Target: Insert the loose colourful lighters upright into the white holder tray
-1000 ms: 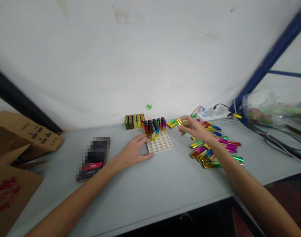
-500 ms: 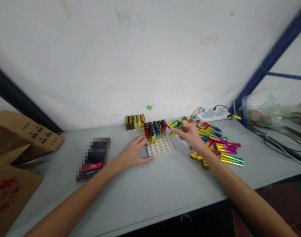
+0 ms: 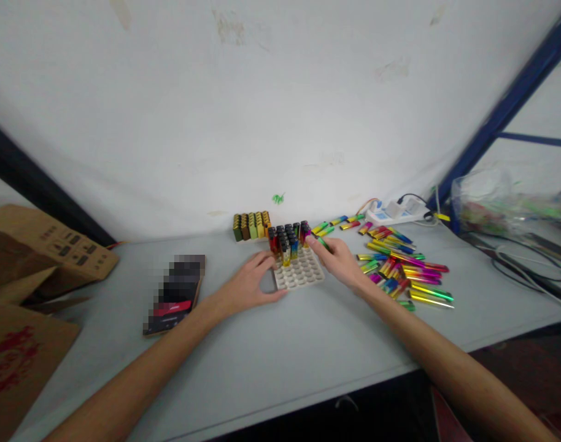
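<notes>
A white tray with rows of round holes (image 3: 303, 277) lies on the table. Several black-topped lighters (image 3: 287, 236) with shiny coloured bodies stand upright in its far part, while its near rows show bare holes. My left hand (image 3: 250, 285) grips the tray's left side, thumb at the near corner and fingers by the lighters. At the tray's right edge, my right hand (image 3: 338, 261) pinches a green lighter (image 3: 324, 244), partly hidden by the fingers. Right of that hand lies a loose pile of shiny multicoloured lighter-shaped pieces (image 3: 407, 270); their ends are too small to make out.
A block of green and yellow lighters (image 3: 251, 226) stands by the wall. On the left are a phone (image 3: 177, 294) and cardboard boxes (image 3: 73, 245). A power strip (image 3: 395, 212) with cables sits at back right, near a clear plastic bag (image 3: 483, 199).
My right hand has moved left from beside the pile to the tray's right edge, carrying the green lighter. My left hand has stayed on the tray.
</notes>
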The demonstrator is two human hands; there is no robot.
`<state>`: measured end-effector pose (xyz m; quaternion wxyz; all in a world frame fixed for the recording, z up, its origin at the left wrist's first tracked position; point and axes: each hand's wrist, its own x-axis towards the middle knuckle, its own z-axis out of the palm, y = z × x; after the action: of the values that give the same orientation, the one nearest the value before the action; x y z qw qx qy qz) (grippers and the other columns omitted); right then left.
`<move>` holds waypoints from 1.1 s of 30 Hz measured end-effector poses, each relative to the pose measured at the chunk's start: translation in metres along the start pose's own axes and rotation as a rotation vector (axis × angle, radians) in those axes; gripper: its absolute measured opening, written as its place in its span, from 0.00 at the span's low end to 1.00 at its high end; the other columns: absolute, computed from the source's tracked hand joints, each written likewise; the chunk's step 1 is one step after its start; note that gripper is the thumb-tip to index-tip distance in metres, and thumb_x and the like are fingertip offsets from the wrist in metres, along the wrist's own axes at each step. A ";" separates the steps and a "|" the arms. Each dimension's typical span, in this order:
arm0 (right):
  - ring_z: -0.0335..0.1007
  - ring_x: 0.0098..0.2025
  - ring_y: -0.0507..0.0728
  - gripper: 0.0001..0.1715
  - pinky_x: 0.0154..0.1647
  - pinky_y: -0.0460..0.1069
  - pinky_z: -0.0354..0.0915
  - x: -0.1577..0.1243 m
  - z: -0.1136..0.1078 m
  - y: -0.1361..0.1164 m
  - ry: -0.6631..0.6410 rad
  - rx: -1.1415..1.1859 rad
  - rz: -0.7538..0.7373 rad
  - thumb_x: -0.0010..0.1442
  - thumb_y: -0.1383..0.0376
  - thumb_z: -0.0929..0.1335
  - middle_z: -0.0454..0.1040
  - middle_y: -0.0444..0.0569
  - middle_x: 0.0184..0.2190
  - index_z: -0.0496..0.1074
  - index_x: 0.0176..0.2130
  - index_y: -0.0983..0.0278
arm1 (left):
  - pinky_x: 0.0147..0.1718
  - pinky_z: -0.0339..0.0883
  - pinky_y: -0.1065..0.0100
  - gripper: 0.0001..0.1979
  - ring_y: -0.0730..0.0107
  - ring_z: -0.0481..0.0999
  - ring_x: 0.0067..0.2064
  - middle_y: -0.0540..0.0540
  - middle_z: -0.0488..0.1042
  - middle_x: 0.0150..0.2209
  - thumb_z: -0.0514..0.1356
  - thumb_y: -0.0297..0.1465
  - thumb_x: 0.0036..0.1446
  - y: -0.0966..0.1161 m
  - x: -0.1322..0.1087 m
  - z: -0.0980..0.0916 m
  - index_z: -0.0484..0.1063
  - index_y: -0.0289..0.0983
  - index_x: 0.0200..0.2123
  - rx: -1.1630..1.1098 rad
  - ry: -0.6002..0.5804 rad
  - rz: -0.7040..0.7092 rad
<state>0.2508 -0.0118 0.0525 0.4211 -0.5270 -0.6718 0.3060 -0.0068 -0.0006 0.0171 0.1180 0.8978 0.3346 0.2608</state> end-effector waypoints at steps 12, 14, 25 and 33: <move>0.50 0.25 0.51 0.24 0.26 0.48 0.47 -0.009 0.013 0.005 -0.060 -0.144 0.023 0.60 0.46 0.60 0.54 0.42 0.21 0.57 0.24 0.60 | 0.63 0.71 0.51 0.17 0.51 0.76 0.58 0.39 0.73 0.56 0.69 0.43 0.57 0.002 0.000 0.001 0.70 0.40 0.43 -0.002 0.022 0.001; 0.50 0.26 0.51 0.25 0.26 0.47 0.48 -0.008 0.013 0.006 -0.050 -0.145 0.024 0.60 0.45 0.60 0.54 0.42 0.21 0.57 0.24 0.61 | 0.63 0.71 0.51 0.17 0.51 0.75 0.59 0.38 0.73 0.56 0.69 0.43 0.58 0.001 -0.001 0.001 0.70 0.40 0.43 0.001 0.020 0.006; 0.50 0.25 0.51 0.21 0.26 0.48 0.47 -0.010 0.013 0.010 -0.011 -0.183 0.000 0.59 0.51 0.61 0.53 0.42 0.21 0.55 0.22 0.60 | 0.63 0.71 0.53 0.16 0.53 0.76 0.59 0.39 0.73 0.56 0.69 0.42 0.59 0.004 -0.001 -0.001 0.70 0.40 0.43 0.006 0.009 0.000; 0.66 0.32 0.55 0.23 0.36 0.48 0.62 -0.008 0.001 0.012 -0.062 -0.121 -0.100 0.71 0.46 0.62 0.72 0.44 0.30 0.69 0.43 0.62 | 0.63 0.71 0.53 0.16 0.53 0.76 0.59 0.39 0.74 0.56 0.69 0.41 0.58 0.001 -0.001 0.000 0.69 0.40 0.43 0.010 0.007 0.015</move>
<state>0.2558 -0.0164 0.0401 0.3820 -0.5076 -0.7272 0.2598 -0.0072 -0.0023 0.0172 0.1100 0.9000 0.3294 0.2632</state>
